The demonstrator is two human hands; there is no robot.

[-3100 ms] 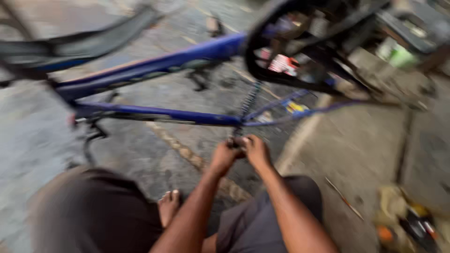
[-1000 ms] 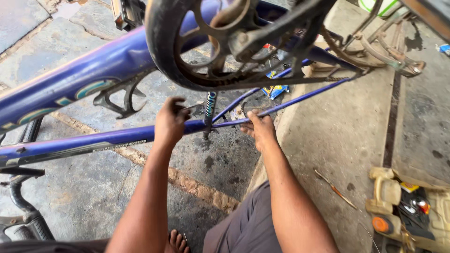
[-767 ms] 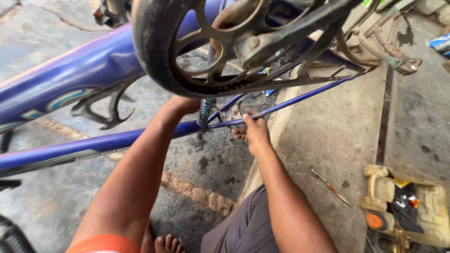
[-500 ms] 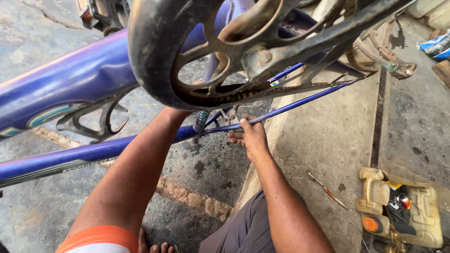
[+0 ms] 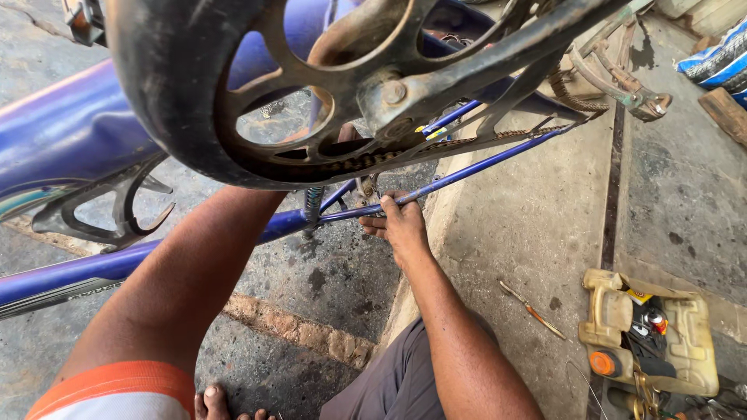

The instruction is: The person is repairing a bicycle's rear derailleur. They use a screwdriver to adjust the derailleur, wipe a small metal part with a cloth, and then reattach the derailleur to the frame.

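Overhead, the head camera looks down past a big black chain guard (image 5: 233,101) and crank of an upturned blue bicycle (image 5: 70,132). The right hand (image 5: 401,225) is curled around a thin blue frame tube (image 5: 482,159), the fingers wrapped over it from above at the spot where the tube meets a small coiled spring (image 5: 313,204). The left hand is hidden: its forearm (image 5: 198,272) runs up from the orange-and-white sleeve (image 5: 117,389) and disappears behind the chain guard, so whether it is open or closed cannot be told. The rusty chain (image 5: 467,144) runs just above the right hand, along the guard's lower edge. Below, the person's bare toes (image 5: 214,403) rest on stained concrete ground (image 5: 327,280). Well apart to the right, a cut-open yellowish plastic jug (image 5: 650,334) holds small tools, and a thin screwdriver (image 5: 533,309) lies on the pavement between it and the right arm.
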